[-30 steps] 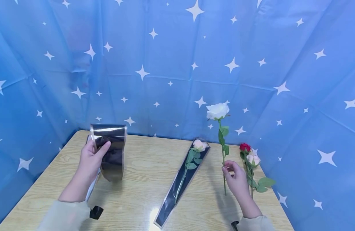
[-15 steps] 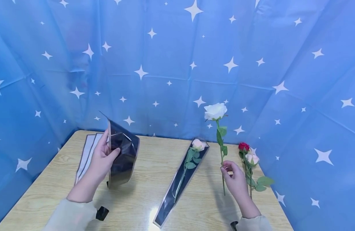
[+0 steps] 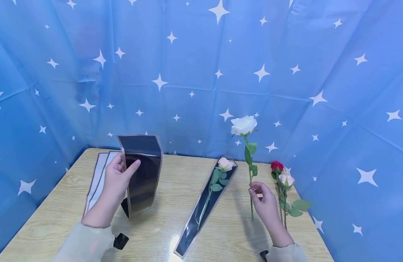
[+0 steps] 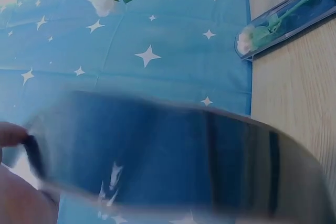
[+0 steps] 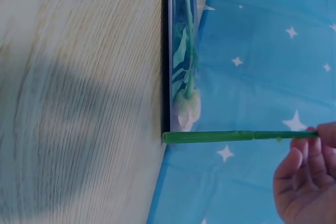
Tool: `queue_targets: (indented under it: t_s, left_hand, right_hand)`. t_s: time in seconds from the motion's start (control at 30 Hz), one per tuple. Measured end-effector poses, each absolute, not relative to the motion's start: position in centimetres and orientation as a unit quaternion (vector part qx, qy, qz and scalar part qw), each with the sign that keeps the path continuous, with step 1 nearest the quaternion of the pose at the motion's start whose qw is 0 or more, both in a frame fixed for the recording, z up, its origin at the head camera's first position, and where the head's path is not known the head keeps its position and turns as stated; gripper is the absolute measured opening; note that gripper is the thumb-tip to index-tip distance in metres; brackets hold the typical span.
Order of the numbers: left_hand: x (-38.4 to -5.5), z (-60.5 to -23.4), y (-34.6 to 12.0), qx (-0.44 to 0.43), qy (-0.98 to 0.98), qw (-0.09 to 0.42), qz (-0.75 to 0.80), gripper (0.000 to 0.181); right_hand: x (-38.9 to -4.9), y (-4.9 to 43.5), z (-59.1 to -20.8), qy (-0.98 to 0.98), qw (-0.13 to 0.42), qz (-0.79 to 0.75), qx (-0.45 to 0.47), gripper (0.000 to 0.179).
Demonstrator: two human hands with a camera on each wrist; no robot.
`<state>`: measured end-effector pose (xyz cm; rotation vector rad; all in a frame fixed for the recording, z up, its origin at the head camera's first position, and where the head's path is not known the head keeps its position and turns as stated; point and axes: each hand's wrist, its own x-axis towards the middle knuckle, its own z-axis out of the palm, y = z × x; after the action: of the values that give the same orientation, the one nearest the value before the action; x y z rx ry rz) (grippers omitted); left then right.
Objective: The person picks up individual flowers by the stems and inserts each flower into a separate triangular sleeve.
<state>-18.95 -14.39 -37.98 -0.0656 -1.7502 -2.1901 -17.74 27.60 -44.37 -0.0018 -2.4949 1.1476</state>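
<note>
My left hand (image 3: 118,182) pinches a dark, clear-edged flower sleeve (image 3: 144,182) between thumb and fingers, holding it raised above the left part of the table. In the left wrist view the sleeve (image 4: 157,150) bows outward, glossy and slightly blurred. On the right, my right hand (image 3: 264,198) pinches the green stem of a white rose (image 3: 244,125), held upright with its bloom high against the curtain. The right wrist view shows the lower stem (image 5: 220,136) between thumb and fingertips (image 5: 296,156). Between the hands lies a sleeve (image 3: 188,233) with a pale pink rose (image 3: 226,164) inside.
Flat white sleeves with dark borders (image 3: 98,174) lie at the table's left, partly behind the left arm. A red rose (image 3: 277,166) and a pale pink rose (image 3: 286,179) lie at the right edge. A blue star-patterned curtain (image 3: 195,72) hangs behind the wooden table (image 3: 149,233).
The left hand has moved right with the dark sleeve, turning and spreading it and uncovering the white sleeves. The right hand and white rose have shifted slightly left.
</note>
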Motion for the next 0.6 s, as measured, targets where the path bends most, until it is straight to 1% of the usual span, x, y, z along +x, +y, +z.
queue_targets:
  t_s: [0.07,0.1,0.23,0.37,0.5,0.6]
  left_hand:
    - [-18.9,-38.1,-14.3,-0.042,-0.61,0.156,-0.776,0.033]
    - [-18.9,-38.1,-14.3,-0.045,-0.609,0.152,-0.777,0.034]
    - [-18.8,-38.1,-13.8,-0.011,-0.636,0.149,-0.757,0.03]
    - [-18.7,-38.4,-13.3,0.025,-0.675,0.142,-0.723,0.031]
    - [-18.8,-39.2,-12.6,0.045,-0.693,0.136,-0.707,0.023]
    - [-18.7,-39.8,-12.0,0.052,-0.699,0.129,-0.701,0.023]
  right_hand:
    - [-17.8,27.5,-44.4,-0.887,0.203,0.413,0.004,0.014]
    - [-17.8,27.5,-44.4,-0.885,0.207,0.416,0.005,0.014]
    - [-17.9,27.3,-44.5,-0.878,0.216,0.427,0.012,0.015]
    - [-17.8,26.9,-44.3,-0.87,0.217,0.442,0.017,0.015]
    - [-17.8,26.4,-44.2,-0.857,0.22,0.464,0.028,0.015]
    - [-17.8,25.7,-43.9,-0.846,0.22,0.485,0.033,0.016]
